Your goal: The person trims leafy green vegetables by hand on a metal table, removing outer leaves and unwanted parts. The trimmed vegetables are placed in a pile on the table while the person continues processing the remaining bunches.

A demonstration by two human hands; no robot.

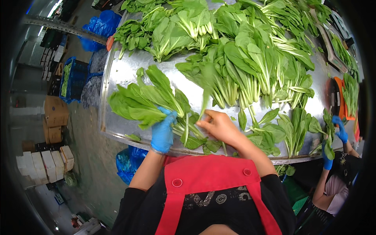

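Observation:
My left hand, in a blue glove, is closed around a bunch of leafy greens, leaves toward the far left and pale stems toward the right. My bare right hand pinches the stem end of a single green leaf, blurred by motion and standing upright beside the bunch. Beneath both hands, loose leaves lie along the near edge of the metal table. A large heap of the same greens spreads just beyond my right hand.
Right of me, another person's blue-gloved hands handle greens. A scale and an orange tray stand along the right side. On the floor at left are a blue crate, cardboard boxes, white foam boxes and blue bags.

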